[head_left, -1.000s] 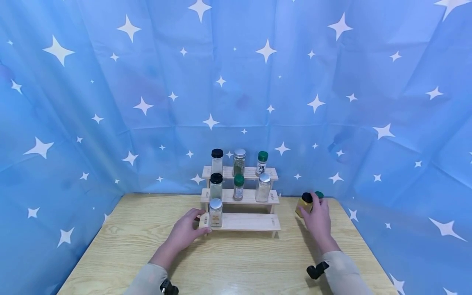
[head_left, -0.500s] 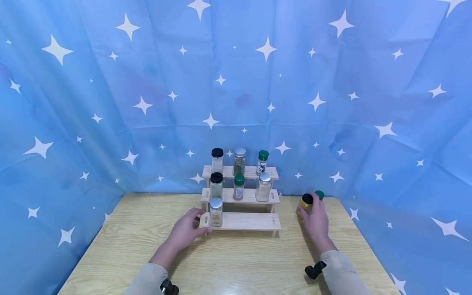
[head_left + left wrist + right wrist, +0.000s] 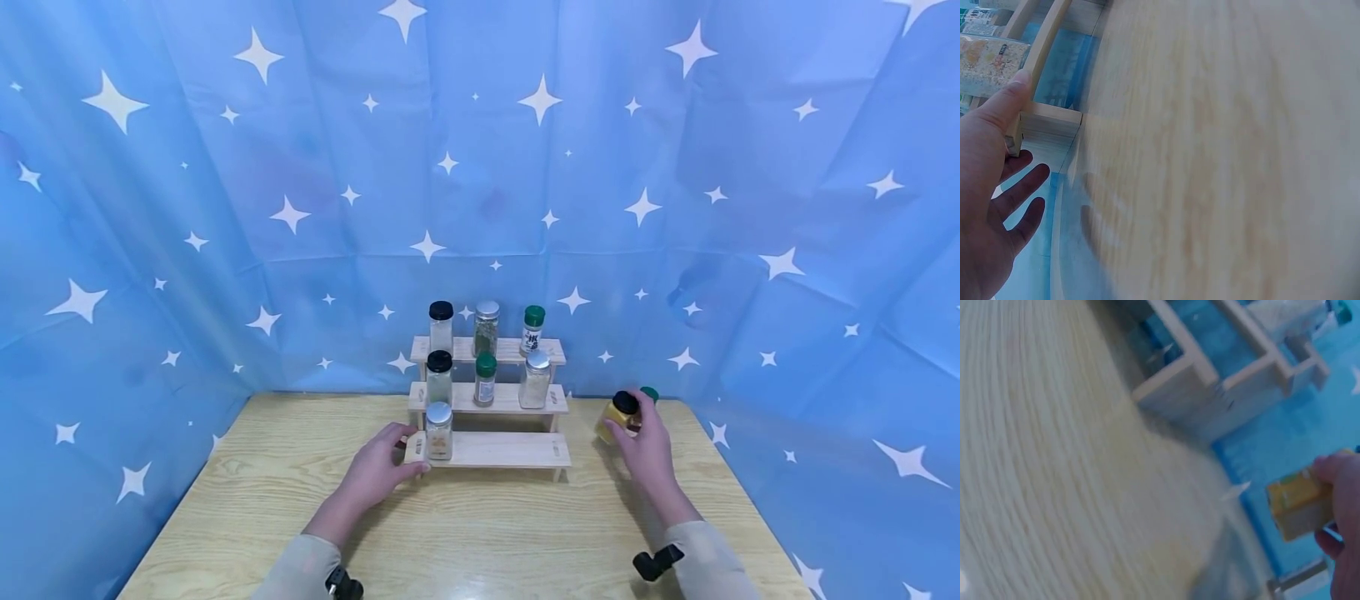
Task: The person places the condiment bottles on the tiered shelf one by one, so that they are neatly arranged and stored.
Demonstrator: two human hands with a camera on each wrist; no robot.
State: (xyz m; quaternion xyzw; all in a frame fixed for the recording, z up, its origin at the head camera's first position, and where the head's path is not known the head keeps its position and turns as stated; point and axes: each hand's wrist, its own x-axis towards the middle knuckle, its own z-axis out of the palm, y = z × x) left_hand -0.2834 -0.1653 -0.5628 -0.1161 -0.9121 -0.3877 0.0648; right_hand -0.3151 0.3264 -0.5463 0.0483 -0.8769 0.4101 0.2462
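My right hand (image 3: 648, 446) grips a spice jar (image 3: 617, 415) with yellow contents and a black lid, at the right of the table. The jar leans slightly; in the right wrist view its base (image 3: 1305, 519) faces the camera, off the tabletop. My left hand (image 3: 381, 463) holds the left end of the lowest tier of a wooden step rack (image 3: 502, 450). In the left wrist view the thumb presses the shelf's edge beside a silver-lidded jar (image 3: 991, 65), while the other fingers (image 3: 1025, 190) spread loosely. That jar (image 3: 439, 433) stands at the left of the lowest tier.
Black-lidded (image 3: 441, 329), silver-lidded (image 3: 535, 383) and green-lidded jars (image 3: 485, 382) fill the upper two tiers. Behind my right hand a green-lidded jar (image 3: 649, 393) stands partly hidden. A blue star-patterned curtain (image 3: 480, 167) hangs around the wooden table (image 3: 480, 533).
My right hand has drawn the yellow jar slightly left and away from the green-lidded jar, tilting it. The left hand stays on the rack.
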